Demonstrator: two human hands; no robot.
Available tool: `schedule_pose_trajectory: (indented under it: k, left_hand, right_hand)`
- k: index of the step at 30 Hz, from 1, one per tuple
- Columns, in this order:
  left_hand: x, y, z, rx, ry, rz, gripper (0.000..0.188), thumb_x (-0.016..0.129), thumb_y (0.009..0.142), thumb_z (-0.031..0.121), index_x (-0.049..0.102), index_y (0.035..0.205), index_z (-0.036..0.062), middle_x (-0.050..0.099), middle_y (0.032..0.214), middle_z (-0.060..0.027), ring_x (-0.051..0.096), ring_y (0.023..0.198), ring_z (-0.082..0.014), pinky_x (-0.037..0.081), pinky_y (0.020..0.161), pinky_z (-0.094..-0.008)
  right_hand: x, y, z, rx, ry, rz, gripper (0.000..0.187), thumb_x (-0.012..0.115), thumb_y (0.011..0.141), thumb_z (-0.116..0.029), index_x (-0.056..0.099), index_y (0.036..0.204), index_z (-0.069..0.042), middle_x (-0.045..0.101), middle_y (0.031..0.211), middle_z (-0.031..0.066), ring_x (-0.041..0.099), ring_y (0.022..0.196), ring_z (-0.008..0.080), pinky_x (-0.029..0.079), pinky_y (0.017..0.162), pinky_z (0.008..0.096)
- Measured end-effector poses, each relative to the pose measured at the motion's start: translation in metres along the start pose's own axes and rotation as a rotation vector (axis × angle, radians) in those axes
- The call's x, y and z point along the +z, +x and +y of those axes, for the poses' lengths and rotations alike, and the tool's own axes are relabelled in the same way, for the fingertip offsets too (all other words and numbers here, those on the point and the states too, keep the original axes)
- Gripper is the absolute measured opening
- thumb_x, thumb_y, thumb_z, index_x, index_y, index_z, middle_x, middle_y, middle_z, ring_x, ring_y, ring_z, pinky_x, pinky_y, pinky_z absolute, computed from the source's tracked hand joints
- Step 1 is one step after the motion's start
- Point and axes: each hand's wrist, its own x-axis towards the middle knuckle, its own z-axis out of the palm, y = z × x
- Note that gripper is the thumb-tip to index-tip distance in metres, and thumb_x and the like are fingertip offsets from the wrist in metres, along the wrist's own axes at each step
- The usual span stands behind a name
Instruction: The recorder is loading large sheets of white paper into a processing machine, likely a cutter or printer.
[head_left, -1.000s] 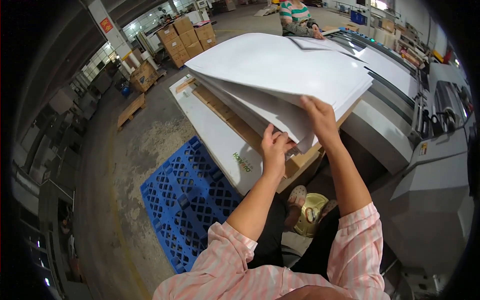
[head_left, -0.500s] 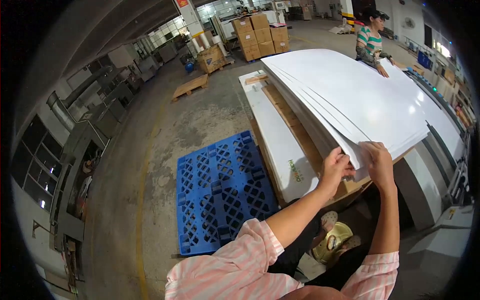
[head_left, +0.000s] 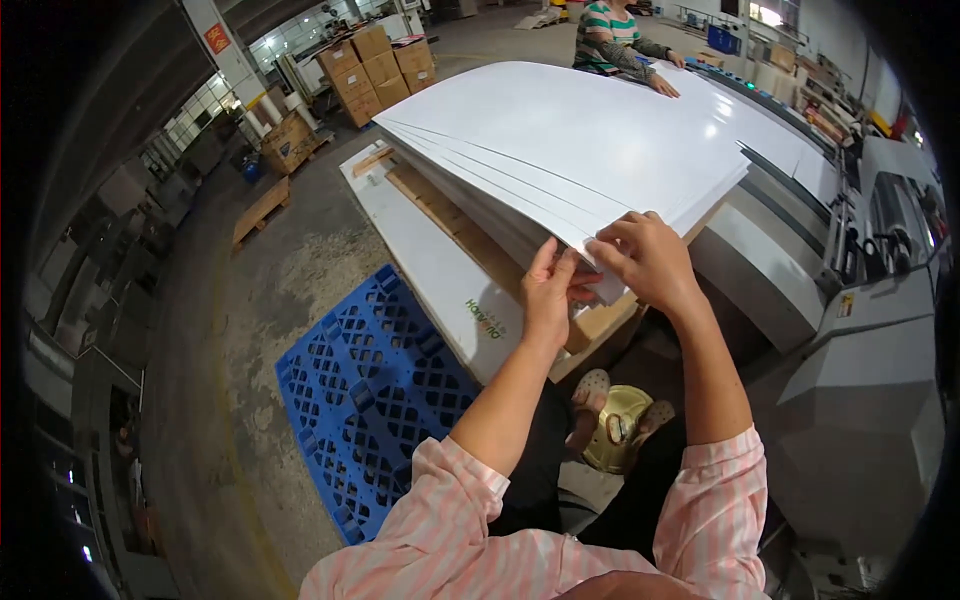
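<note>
A tall stack of large, glossy white sheets (head_left: 540, 130) lies in front of me, its near corner lifted and its upper layers slightly fanned. My left hand (head_left: 550, 300) is closed at this corner, thumb up and fingers reaching in beneath the upper sheets. Right beside it, my right hand (head_left: 645, 262) bends over the corner from above, its thumb and fingers pinching the edge of the sheets. Part of the fingertips of both hands is hidden by the sheets and by each other.
A white board (head_left: 440, 260) runs under the stack's left side, beside a blue plastic pallet (head_left: 370, 390) on the floor. A grey machine (head_left: 860, 390) stands at the right. A co-worker (head_left: 620, 45) touches sheets at the far side. Cardboard boxes (head_left: 375, 70) stand farther back.
The view has swung to the right, so the stack and pallet sit farther left in it. Both hands stay at the sheet corner; my right fingers are more curled over it.
</note>
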Motion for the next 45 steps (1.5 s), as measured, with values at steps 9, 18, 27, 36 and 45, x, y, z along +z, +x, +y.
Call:
schedule_pose_trajectory:
  k: [9, 18, 27, 36, 45]
  left_hand:
    - [-0.001, -0.005, 0.005, -0.043, 0.029, -0.016, 0.04, 0.055, 0.089, 0.022, 0.043, 0.123, 0.0048, 0.06, 0.087, -0.0026, 0.062, 0.069, -0.0119, 0.045, 0.05, -0.0191]
    - [0.006, -0.003, -0.004, -0.015, -0.009, 0.113, 0.058, 0.054, 0.087, 0.015, 0.021, 0.134, 0.0026, 0.054, 0.086, -0.0091, 0.058, 0.066, -0.0144, 0.051, 0.054, -0.0256]
    - [-0.004, -0.002, -0.005, 0.053, 0.135, 0.066, 0.018, 0.054, 0.088, 0.021, 0.053, 0.087, 0.0028, 0.055, 0.077, -0.0038, 0.055, 0.059, -0.0113, 0.049, 0.048, -0.0249]
    - [0.006, -0.009, -0.009, 0.105, 0.231, 0.045, 0.017, 0.052, 0.085, 0.012, 0.057, 0.075, -0.0008, 0.052, 0.066, 0.0004, 0.052, 0.062, -0.0073, 0.043, 0.056, -0.0224]
    - [0.007, -0.012, -0.006, 0.018, 0.143, -0.005, 0.015, 0.054, 0.086, 0.013, 0.058, 0.083, -0.0009, 0.053, 0.074, 0.0004, 0.052, 0.07, -0.0074, 0.045, 0.061, -0.0215]
  right_hand:
    - [0.002, -0.004, -0.016, -0.015, -0.117, -0.002, 0.023, 0.065, 0.07, -0.028, 0.067, 0.078, -0.006, 0.061, 0.076, 0.0073, 0.055, 0.074, 0.0254, 0.046, 0.066, 0.036]
    - [0.013, 0.003, 0.007, -0.329, -0.336, 0.292, 0.014, 0.06, 0.074, -0.019, 0.059, 0.066, -0.007, 0.056, 0.068, 0.0052, 0.056, 0.067, 0.022, 0.046, 0.06, 0.0342]
    - [0.013, 0.004, 0.004, -0.509, -0.19, 0.268, 0.012, 0.063, 0.07, -0.012, 0.059, 0.08, -0.006, 0.059, 0.083, 0.0065, 0.057, 0.077, 0.0242, 0.047, 0.066, 0.033]
    - [0.011, 0.002, 0.001, -0.37, -0.204, 0.287, 0.009, 0.062, 0.078, -0.009, 0.058, 0.076, -0.002, 0.055, 0.071, 0.0079, 0.052, 0.062, 0.0224, 0.042, 0.055, 0.0324]
    - [0.01, 0.008, -0.003, -0.197, 0.102, 0.61, 0.014, 0.059, 0.083, -0.009, 0.056, 0.075, 0.002, 0.051, 0.064, 0.0099, 0.048, 0.054, 0.0206, 0.039, 0.05, 0.0289]
